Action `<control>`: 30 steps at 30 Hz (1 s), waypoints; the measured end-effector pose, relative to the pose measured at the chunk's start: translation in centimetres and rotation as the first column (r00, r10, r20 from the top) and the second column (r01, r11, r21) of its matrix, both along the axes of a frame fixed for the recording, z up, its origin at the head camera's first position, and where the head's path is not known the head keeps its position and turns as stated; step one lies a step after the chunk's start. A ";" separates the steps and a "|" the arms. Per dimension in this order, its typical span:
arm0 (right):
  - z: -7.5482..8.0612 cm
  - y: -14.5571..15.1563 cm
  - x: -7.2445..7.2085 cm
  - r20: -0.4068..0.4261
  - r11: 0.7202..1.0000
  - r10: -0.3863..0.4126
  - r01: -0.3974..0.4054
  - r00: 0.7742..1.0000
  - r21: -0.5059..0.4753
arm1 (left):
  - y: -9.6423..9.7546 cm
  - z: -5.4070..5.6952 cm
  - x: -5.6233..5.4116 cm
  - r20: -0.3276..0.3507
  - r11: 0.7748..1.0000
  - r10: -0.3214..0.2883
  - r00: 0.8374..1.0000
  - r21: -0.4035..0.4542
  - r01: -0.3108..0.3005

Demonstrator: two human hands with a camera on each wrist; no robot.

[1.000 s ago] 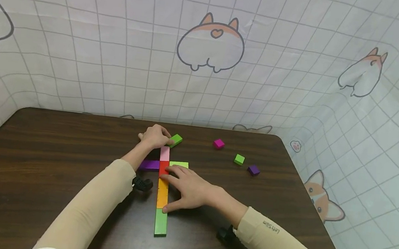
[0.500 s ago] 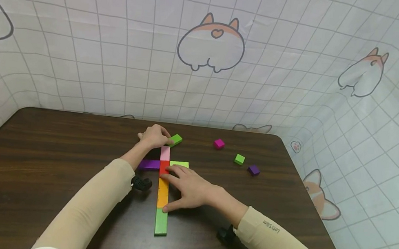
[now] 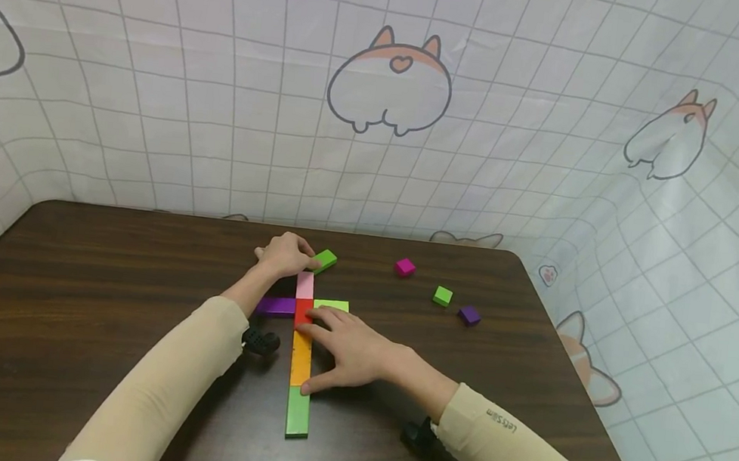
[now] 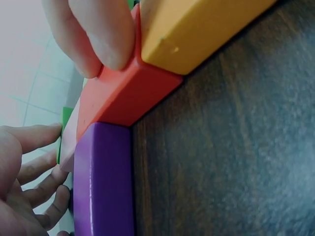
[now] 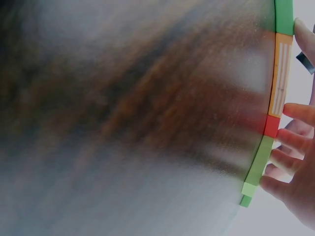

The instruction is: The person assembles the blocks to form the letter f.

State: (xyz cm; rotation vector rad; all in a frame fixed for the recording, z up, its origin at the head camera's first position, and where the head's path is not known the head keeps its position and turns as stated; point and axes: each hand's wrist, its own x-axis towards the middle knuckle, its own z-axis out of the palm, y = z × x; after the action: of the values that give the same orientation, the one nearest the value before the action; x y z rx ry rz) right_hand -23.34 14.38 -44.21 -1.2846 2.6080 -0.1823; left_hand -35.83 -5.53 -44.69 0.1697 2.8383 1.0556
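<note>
A cross of flat coloured blocks lies on the dark table. Its long line runs from a pink block (image 3: 305,285) through red (image 4: 130,93) and orange (image 3: 301,360) to a green block (image 3: 298,412) at the near end. A purple block (image 3: 276,306) and a lime block (image 3: 332,305) form the side arms. Beyond the pink end, my left hand (image 3: 286,254) holds a tilted bright green block (image 3: 326,260) by its left end, between thumb and forefinger. With fingers spread, my right hand (image 3: 356,347) rests fingertips on the red block and its thumb beside the orange-green joint.
Toward the back right lie a magenta cube (image 3: 405,266), a small green cube (image 3: 442,296) and a dark purple cube (image 3: 469,316). A gridded cloth (image 3: 376,170) with cartoon dogs hangs behind and to the right of the table (image 3: 96,290).
</note>
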 end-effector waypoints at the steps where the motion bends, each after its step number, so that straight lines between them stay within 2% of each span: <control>1: 0.0 0.0 0.0 0.000 1.000 0.001 -0.001 1.000 0.000 | -0.1 0.0 0.0 -0.003 1.000 -0.002 1.000 -0.001 0.002; 8: 0.0 0.0 -0.2 0.003 1.000 0.005 -0.005 1.000 -0.004 | -0.4 -0.3 -0.3 -0.012 1.000 -0.003 1.000 -0.005 0.003; 13: 0.0 0.0 -0.4 0.000 1.000 0.013 -0.013 1.000 -0.007 | -1.0 -0.2 -0.4 -0.009 1.000 -0.030 1.000 0.002 0.030; 20: 0.0 0.2 -0.5 -0.006 1.000 0.017 -0.017 1.000 -0.016 | -2.2 -0.1 -0.3 0.021 0.994 -0.106 0.994 0.009 0.105; 26: -0.1 0.3 -0.8 -0.001 1.000 0.015 -0.015 1.000 -0.027 | -3.1 -0.2 0.0 0.053 0.982 -0.188 0.981 0.044 0.186; 30: 0.0 0.4 -1.0 0.008 0.999 0.010 -0.010 1.000 -0.037 | -3.7 -0.3 0.3 0.044 0.971 -0.238 0.970 0.035 0.236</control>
State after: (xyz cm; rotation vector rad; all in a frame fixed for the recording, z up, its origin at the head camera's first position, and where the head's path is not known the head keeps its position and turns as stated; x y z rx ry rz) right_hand -24.32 14.76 -44.22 -1.3058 2.6029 -0.2348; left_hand -35.57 -9.19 -44.96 0.4666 2.6761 1.0353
